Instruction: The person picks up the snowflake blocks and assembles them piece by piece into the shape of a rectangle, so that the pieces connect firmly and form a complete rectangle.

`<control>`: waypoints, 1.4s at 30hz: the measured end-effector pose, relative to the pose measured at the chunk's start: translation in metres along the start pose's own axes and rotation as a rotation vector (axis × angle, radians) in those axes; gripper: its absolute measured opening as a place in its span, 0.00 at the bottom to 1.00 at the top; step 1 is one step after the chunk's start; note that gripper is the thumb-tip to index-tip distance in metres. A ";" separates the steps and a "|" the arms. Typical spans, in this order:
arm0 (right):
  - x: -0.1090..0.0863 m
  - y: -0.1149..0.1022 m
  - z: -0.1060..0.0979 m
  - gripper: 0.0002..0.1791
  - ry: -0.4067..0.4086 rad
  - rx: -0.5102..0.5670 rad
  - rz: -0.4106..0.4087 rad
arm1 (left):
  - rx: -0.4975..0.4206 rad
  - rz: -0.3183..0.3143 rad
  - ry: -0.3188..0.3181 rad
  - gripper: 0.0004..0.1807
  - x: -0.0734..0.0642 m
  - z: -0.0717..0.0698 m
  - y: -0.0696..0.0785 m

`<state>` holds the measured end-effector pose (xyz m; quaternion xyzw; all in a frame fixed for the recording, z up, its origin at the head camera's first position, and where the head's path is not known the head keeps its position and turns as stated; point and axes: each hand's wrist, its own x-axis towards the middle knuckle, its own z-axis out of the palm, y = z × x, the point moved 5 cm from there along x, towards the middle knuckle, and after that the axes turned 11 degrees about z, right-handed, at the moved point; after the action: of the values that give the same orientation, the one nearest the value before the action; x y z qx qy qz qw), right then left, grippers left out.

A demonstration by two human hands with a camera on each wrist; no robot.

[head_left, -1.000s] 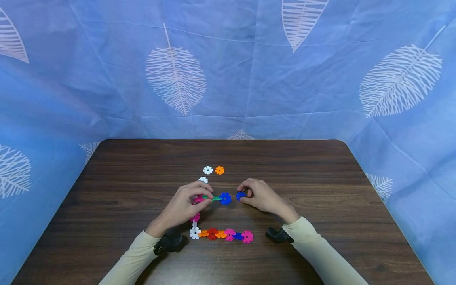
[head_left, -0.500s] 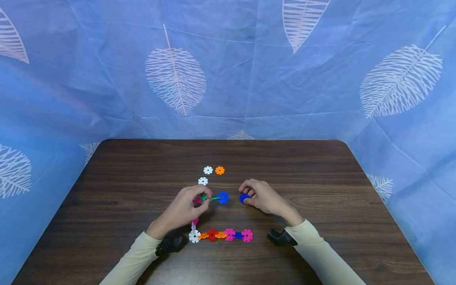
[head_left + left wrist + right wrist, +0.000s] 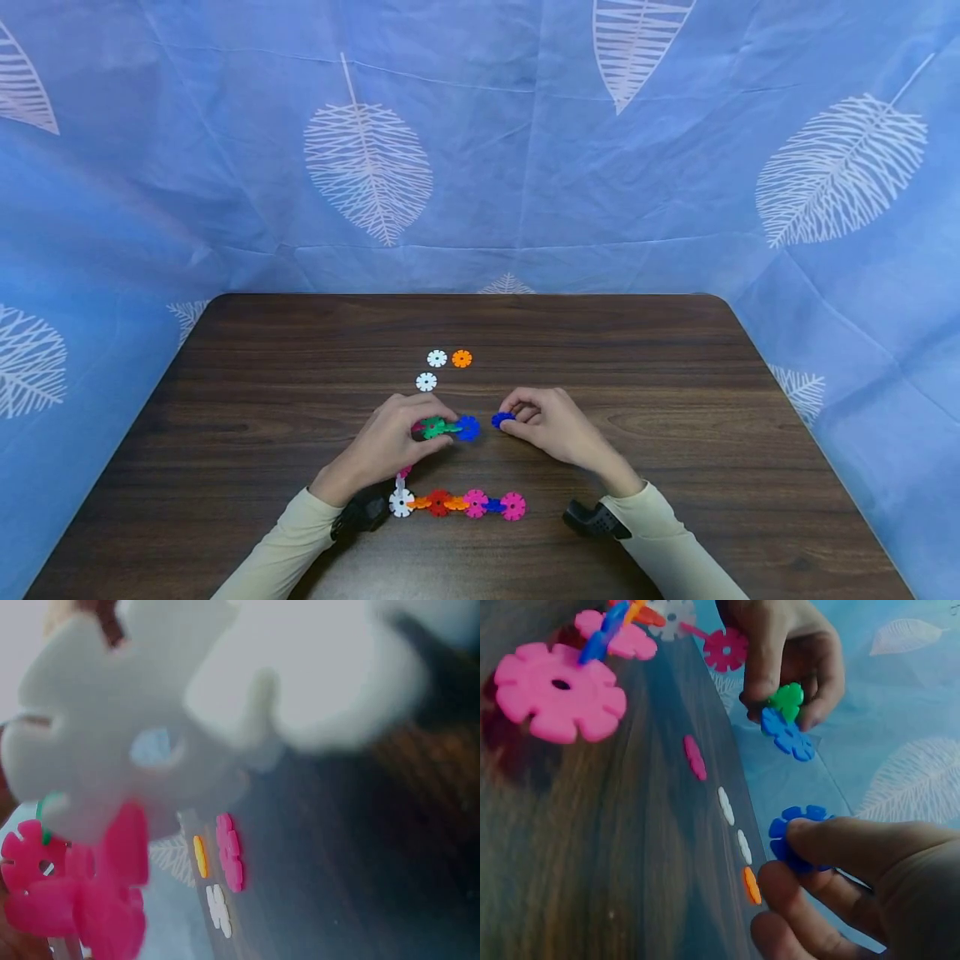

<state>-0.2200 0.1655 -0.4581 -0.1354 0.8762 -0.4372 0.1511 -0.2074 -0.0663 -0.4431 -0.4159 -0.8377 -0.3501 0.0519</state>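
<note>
My left hand (image 3: 393, 437) grips a chain of interlocked plastic snowflake discs near a green disc (image 3: 433, 428). Past the fingertips, the chain ends in a blue disc (image 3: 468, 428). Between thumb and fingers, my right hand (image 3: 551, 429) pinches a separate blue snowflake disc (image 3: 503, 420), a short gap away from that chain end. The chain bends below my left hand through a white disc (image 3: 402, 502), then runs right past a red disc (image 3: 439, 502) to a pink disc (image 3: 513, 506). Part of its left side is hidden behind my left hand.
Beyond the hands, two white discs (image 3: 426, 382) and an orange disc (image 3: 462, 358) lie loose on the brown table (image 3: 637, 350). The right wrist view also shows a loose pink disc (image 3: 694, 757). A blue leaf-print cloth (image 3: 480, 167) hangs behind.
My left hand has come slightly nearer with the chain, whose lower row has shifted a little down and left. The blue disc in my right hand has tilted flatter and moved back left.
</note>
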 end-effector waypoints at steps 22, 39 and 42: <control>-0.010 -0.016 0.014 0.03 0.020 0.034 -0.086 | -0.012 0.004 0.040 0.08 0.001 0.000 0.005; -0.013 -0.021 0.021 0.03 0.081 0.013 -0.128 | 0.055 -0.002 0.067 0.04 0.000 0.002 0.010; -0.014 -0.021 0.021 0.04 0.095 0.002 -0.127 | 0.050 0.000 0.071 0.04 0.000 0.002 0.010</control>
<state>-0.1973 0.1430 -0.4511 -0.1695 0.8715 -0.4528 0.0816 -0.2001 -0.0609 -0.4392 -0.4018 -0.8438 -0.3436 0.0917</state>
